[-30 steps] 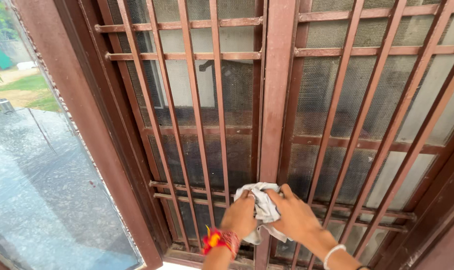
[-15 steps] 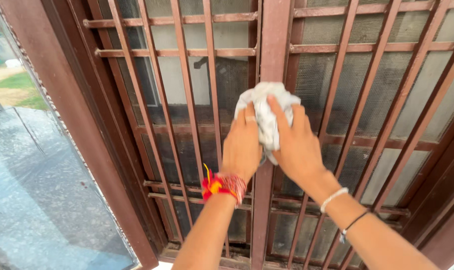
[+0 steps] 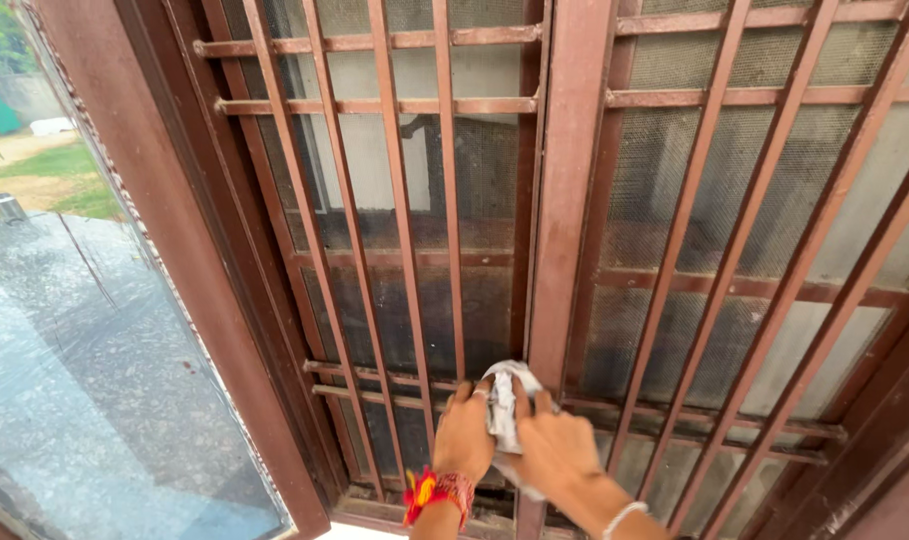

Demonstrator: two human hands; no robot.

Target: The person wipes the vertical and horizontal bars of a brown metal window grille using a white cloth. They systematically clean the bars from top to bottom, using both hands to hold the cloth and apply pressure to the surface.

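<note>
Two hands work here, with one white cloth (image 3: 501, 405) between them, wrapped about one broad reddish-brown upright post (image 3: 566, 200) of a window grille. The left hand (image 3: 464, 440) sits at about seven o'clock from the cloth, fingers curled narrowly onto its left edge, and wears one red and yellow thread band (image 3: 432, 490) at the wrist. The right hand (image 3: 554, 455) lies at about five o'clock from the cloth, its fingers pressed over the cloth's right side and gripping it against the post; one pale bangle (image 3: 619, 518) shows on that wrist. The cloth sits low on the post, at about six o'clock in the view, just where two thin crossbars (image 3: 374, 385) meet it.

To the left of the post I count four slim upright bars (image 3: 394, 200); to the right, about four more, leaning toward one o'clock. Two thin crossbars run near the top on each side. Dusty mesh (image 3: 694, 210) lies behind the bars. At nine o'clock, one open glass pane (image 3: 84, 380) stands in a thick brown frame (image 3: 164, 240), with grass beyond.
</note>
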